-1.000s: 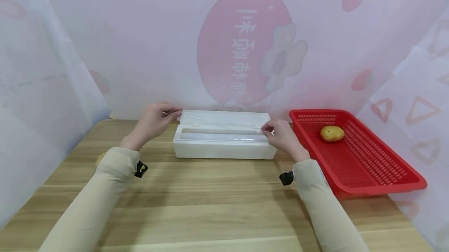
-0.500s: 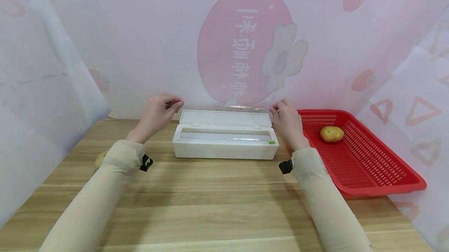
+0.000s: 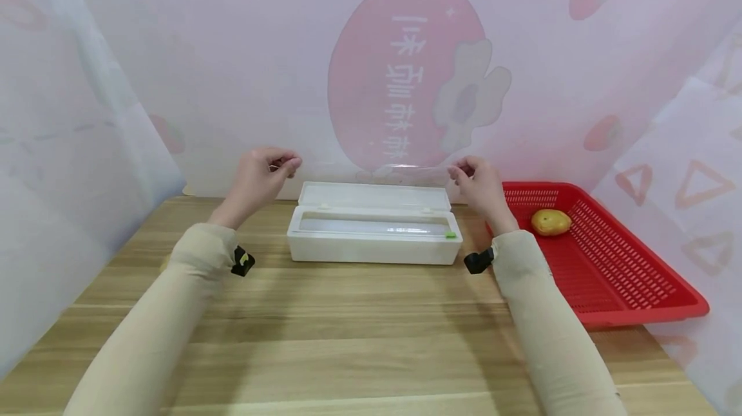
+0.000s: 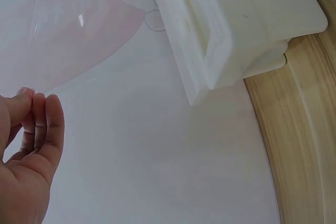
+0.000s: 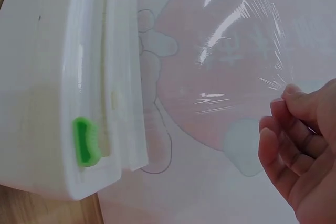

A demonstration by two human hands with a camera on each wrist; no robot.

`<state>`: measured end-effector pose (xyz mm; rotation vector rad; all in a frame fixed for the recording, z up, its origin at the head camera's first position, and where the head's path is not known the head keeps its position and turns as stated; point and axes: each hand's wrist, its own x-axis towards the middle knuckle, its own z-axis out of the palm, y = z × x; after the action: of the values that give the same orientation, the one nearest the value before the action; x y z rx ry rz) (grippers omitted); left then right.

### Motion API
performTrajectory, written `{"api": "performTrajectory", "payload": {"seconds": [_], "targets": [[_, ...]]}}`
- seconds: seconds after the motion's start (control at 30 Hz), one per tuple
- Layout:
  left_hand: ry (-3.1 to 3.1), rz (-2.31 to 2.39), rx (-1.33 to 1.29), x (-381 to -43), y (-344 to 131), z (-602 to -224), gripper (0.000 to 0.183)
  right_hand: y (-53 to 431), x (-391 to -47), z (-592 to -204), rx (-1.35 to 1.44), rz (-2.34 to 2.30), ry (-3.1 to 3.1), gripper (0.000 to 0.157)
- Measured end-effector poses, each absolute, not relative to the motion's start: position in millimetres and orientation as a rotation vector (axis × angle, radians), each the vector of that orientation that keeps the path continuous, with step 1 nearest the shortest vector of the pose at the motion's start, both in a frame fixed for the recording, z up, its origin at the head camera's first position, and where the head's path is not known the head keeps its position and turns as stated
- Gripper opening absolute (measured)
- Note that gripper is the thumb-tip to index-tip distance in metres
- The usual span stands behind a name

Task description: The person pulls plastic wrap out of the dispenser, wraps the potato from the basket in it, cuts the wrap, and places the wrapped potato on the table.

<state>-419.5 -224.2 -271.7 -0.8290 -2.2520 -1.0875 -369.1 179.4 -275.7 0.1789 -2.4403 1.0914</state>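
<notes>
A clear sheet of cling film (image 5: pixel 226 40) stretches between my two hands, above and behind the white cling film box. My left hand (image 3: pixel 263 168) pinches one corner between thumb and fingers. The opposite corner is pinched by my right hand (image 3: pixel 478 184), and creases fan out from those fingertips in the right wrist view. Below the film stands the long white box (image 3: pixel 373 250) with its lid (image 3: pixel 373 194) tipped back. A roll (image 3: pixel 371 226) lies inside, and a green slide cutter (image 5: pixel 86 142) sits at the right end of the box's front rail.
A red basket (image 3: pixel 637 321) stands at the right, holding a yellow potato-like item (image 3: pixel 551 222). Another yellow thing (image 3: pixel 165 264) is mostly hidden behind my left sleeve. A printed backdrop (image 3: pixel 261 81) rises close behind the box on the wooden table (image 3: pixel 348 339).
Both hands have risen from the box, drawing the cling film up above the lid. My right hand has left the box's right end, uncovering the green slide cutter.
</notes>
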Motion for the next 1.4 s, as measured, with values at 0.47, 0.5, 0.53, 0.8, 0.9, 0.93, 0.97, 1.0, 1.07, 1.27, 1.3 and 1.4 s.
{"api": "performTrajectory", "payload": {"seconds": [0.47,0.5,0.53,0.8,0.9,0.93,0.97,1.0,1.07,1.27,1.3,1.4], "targets": [[-2.351,-1.129,-0.774,-413.7,-240.6,-256.0,0.025,192.9,-365.4,-254.9,0.213,1.254,-2.484,0.028],[-2.354,-1.131,-0.771,-413.2,-241.4,-254.4,0.025,193.3,-365.1,-253.1,0.225,1.247,-2.484,0.028],[-2.354,-1.137,-0.772,-412.8,-242.1,-252.9,0.026,193.7,-365.1,-251.4,0.240,1.237,-2.481,0.028],[-2.365,-1.197,-0.781,-408.3,-243.6,-239.5,0.029,197.0,-365.3,-236.5,0.299,1.146,-2.463,0.024],[-2.374,-1.204,-0.779,-407.7,-243.4,-234.5,0.030,200.1,-363.6,-230.4,0.291,1.149,-2.488,0.025],[-2.378,-1.210,-0.777,-407.5,-243.5,-232.8,0.030,201.0,-363.3,-228.1,0.295,1.154,-2.494,0.025],[-2.379,-1.216,-0.775,-407.7,-243.9,-231.3,0.030,202.0,-363.2,-225.8,0.296,1.156,-2.501,0.025],[-2.381,-1.220,-0.768,-407.7,-244.2,-229.8,0.030,202.5,-363.0,-223.4,0.296,1.157,-2.504,0.024],[-2.375,-1.246,-0.767,-408.2,-245.2,-227.2,0.030,203.2,-363.7,-218.9,0.315,1.154,-2.498,0.023],[-2.335,-1.307,-0.801,-409.9,-249.3,-219.5,0.026,204.6,-364.3,-205.7,0.381,1.116,-2.484,0.027],[-2.330,-1.311,-0.803,-410.3,-249.7,-218.0,0.025,205.0,-363.5,-202.8,0.388,1.117,-2.488,0.028],[-2.319,-1.305,-0.811,-410.7,-251.2,-213.0,0.025,206.3,-362.6,-194.4,0.406,1.107,-2.499,0.028]]}}
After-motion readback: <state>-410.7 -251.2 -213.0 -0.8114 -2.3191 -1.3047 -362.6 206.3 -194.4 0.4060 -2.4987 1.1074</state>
